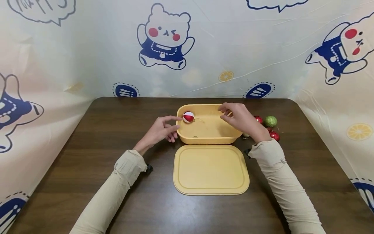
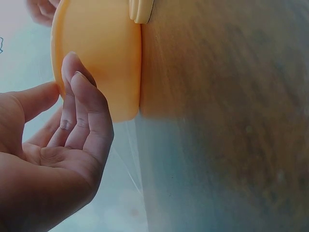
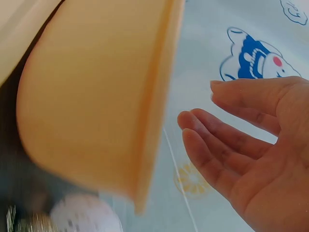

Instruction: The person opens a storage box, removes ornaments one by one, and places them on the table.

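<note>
A yellow plastic box (image 1: 208, 140) stands without a lid on the table. Inside, at its left end, lies a red-and-white ball ornament (image 1: 188, 117) with a gold string. A small gold bit (image 1: 195, 136) shows by the front wall. My left hand (image 1: 163, 128) is at the box's left end; in the left wrist view one fingertip meets the rim while the other fingers lie loosely along the outer wall. Over the right part of the box hovers my right hand (image 1: 238, 117), its fingers loosely bent with nothing between them, as the right wrist view (image 3: 256, 150) shows.
A flat yellow lid (image 1: 211, 169) lies just in front of the box. Right of the box, partly behind my right wrist, are a green glitter ball (image 1: 270, 121) and several red ones (image 1: 274, 136). A patterned cloth (image 1: 216, 48) hangs behind the brown table (image 1: 117, 117).
</note>
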Motion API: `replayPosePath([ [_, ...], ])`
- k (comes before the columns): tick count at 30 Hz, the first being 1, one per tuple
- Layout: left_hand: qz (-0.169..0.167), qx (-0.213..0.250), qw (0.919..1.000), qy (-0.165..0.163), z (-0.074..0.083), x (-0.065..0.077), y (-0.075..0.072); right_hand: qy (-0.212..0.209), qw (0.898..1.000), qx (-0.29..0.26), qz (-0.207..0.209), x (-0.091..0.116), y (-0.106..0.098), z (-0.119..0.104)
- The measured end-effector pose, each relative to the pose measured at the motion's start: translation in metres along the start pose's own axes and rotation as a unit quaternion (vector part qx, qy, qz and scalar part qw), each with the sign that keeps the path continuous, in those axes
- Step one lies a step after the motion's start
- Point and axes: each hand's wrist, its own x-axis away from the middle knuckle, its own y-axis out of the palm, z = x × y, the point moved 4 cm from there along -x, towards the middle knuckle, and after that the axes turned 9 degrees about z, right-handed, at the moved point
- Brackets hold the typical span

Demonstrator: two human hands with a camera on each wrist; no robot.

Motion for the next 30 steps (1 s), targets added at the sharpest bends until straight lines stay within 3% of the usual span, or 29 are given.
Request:
replayPosePath([
  [12, -0.001, 0.009, 0.9999, 0.011, -0.002, -0.001, 0.001, -0.024, 0.999, -0.026, -0.02, -0.03, 0.039, -0.013],
  [24, -0.001, 0.007, 0.9998, -0.017, -0.002, -0.002, 0.0, -0.021, 0.996, -0.024, -0.078, -0.056, 0.078, -0.026],
  [30, 0.001, 0.001, 1.0, -0.005, -0.002, -0.002, 0.0, -0.051, 0.995, -0.018, -0.083, -0.061, 0.094, -0.029],
])
